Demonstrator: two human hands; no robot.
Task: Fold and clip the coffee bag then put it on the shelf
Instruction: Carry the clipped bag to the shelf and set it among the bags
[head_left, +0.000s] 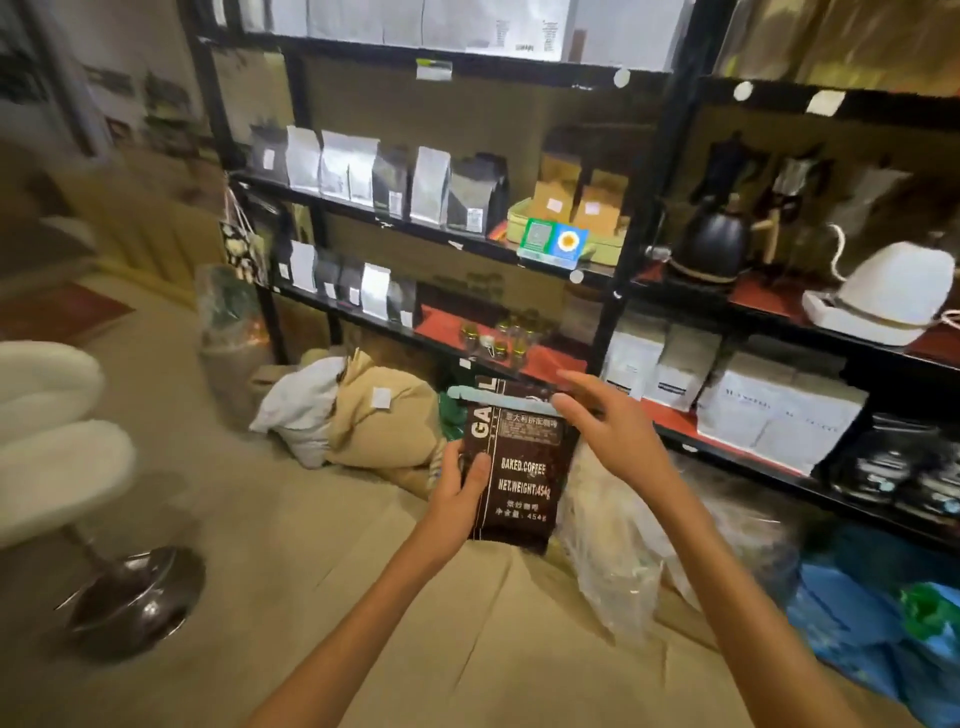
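Observation:
A dark brown coffee bag (524, 467) with white lettering is held upright in front of me. Its top is folded over, and a pale blue clip (498, 399) runs across the fold. My left hand (462, 488) grips the bag's lower left edge, thumb on the front. My right hand (608, 421) hovers at the bag's upper right corner with fingers spread, fingertips by the clip's right end. Whether they touch it is unclear. Behind the bag stands the black shelf (618, 270), its boards loaded with goods.
Coffee bags (431, 187) line the shelf's boards, with small jars (498, 332) on a red mat. A black kettle (711, 239) and a white kettle (888, 291) stand at right. Burlap sacks (379, 415) and plastic bags (613, 535) lie on the floor. A white stool (57, 441) is at left.

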